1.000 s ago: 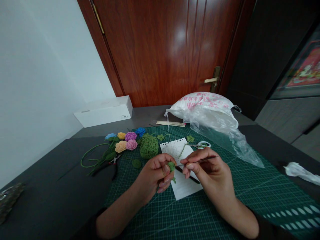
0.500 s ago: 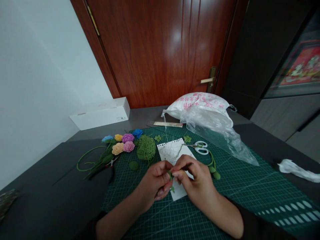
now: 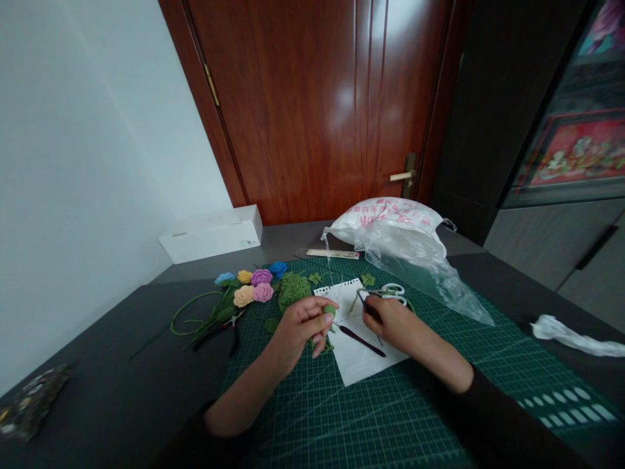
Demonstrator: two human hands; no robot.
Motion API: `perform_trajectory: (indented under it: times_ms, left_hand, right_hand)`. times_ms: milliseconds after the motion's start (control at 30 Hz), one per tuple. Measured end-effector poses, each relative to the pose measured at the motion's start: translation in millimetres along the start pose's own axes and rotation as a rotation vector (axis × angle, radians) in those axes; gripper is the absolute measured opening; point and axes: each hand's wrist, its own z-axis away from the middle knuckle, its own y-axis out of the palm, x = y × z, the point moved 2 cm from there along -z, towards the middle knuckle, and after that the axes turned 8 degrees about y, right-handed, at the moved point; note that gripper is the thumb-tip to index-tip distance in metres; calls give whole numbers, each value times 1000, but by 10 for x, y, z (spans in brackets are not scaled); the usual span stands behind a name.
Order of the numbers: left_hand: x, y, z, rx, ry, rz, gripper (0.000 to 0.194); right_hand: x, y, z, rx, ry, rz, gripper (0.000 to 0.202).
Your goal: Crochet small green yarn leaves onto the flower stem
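My left hand (image 3: 305, 326) pinches a small green crocheted piece (image 3: 330, 311) between thumb and fingers, left of the paper. My right hand (image 3: 388, 318) is closed over the paper's upper right part, on a dark thin tool whose shape is partly hidden. A dark crochet hook (image 3: 362, 341) lies across the white notepaper (image 3: 359, 370). White-handled scissors (image 3: 393, 292) lie just beyond my right hand. The green yarn ball (image 3: 293, 290) sits behind my left hand, with green strands below the fingers.
Crocheted flowers (image 3: 262, 292) and black-handled pliers (image 3: 235, 331) lie left on the green mat (image 3: 303, 417). Behind are a white box (image 3: 215, 234), a ruler (image 3: 333, 254) and a plastic bag (image 3: 390, 221). White crumpled material (image 3: 571, 335) lies far right.
My hands have moved apart. The right one left the green piece and now grips a dark tool over the paper. The hook now shows on the paper, and the view has shifted.
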Motion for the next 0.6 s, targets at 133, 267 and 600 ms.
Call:
perform_trajectory:
  times_ms: [133, 267, 600]
  left_hand:
    - [-18, -33, 17, 40, -14, -60, 31]
    - [6, -95, 15, 79, -35, -65, 33]
    - [107, -151, 60, 124, -171, 13, 35]
  right_hand:
    - [-5, 48, 118, 134, 36, 258, 6]
    - [-22, 40, 157, 141, 64, 377, 13]
    - [248, 189, 350, 66, -24, 288, 16]
